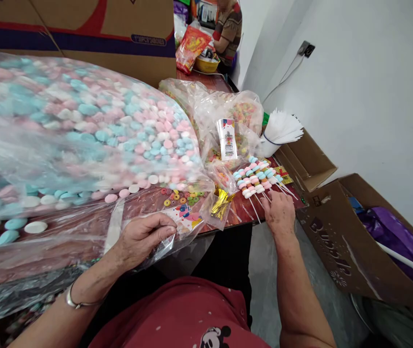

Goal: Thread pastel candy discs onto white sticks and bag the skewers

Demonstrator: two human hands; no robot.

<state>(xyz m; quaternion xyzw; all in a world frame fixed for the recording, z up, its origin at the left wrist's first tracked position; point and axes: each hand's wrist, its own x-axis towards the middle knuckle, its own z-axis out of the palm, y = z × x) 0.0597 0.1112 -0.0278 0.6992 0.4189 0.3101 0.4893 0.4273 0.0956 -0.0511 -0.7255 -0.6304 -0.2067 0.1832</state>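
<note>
A red shirt (177, 314) filled the bottom centre. At lower centre, the left hand (137, 240) pinched a clear printed bag (187, 218); right of centre, the right hand (281, 212) touched candy skewers (254, 180), its grip unclear. Pulling one of the crowded sticks (255, 210) could have dragged others off the table (241, 217).

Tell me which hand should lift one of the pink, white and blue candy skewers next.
Right, I'd judge: the right hand is at the white sticks of the skewers; the left hand pinches clear printed plastic farther away.
</note>
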